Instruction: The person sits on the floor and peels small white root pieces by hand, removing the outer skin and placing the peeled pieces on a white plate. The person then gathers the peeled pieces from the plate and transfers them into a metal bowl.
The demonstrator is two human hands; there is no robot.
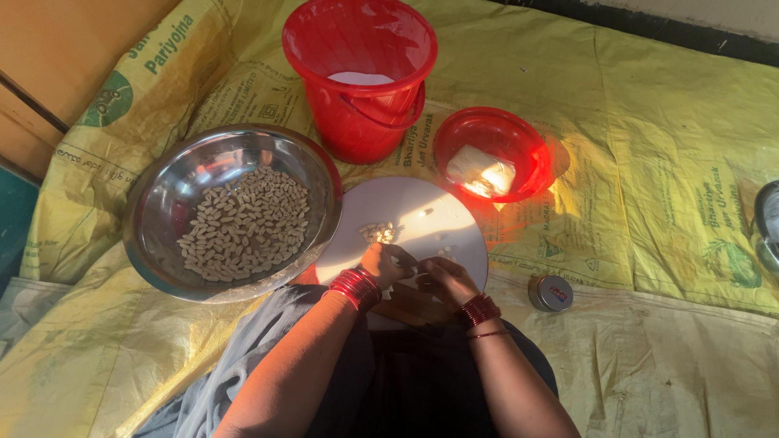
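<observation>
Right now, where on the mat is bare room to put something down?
Free: the yellow mat right of the red bowl, beyond the small tin. Crowded: the steel bowl, red bucket and white plate sit close around both hands.

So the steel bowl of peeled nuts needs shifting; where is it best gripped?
Take the steel bowl by its wide rolled rim, from its near-left side. The far-right rim sits against the white board and close to the red bucket. Use two hands, since it holds many nuts.

Shiny steel bowl [162,211], glossy red plastic bucket [357,105], smooth white plate [438,219], crinkled woven-plastic yellow sacking [649,203].
</observation>
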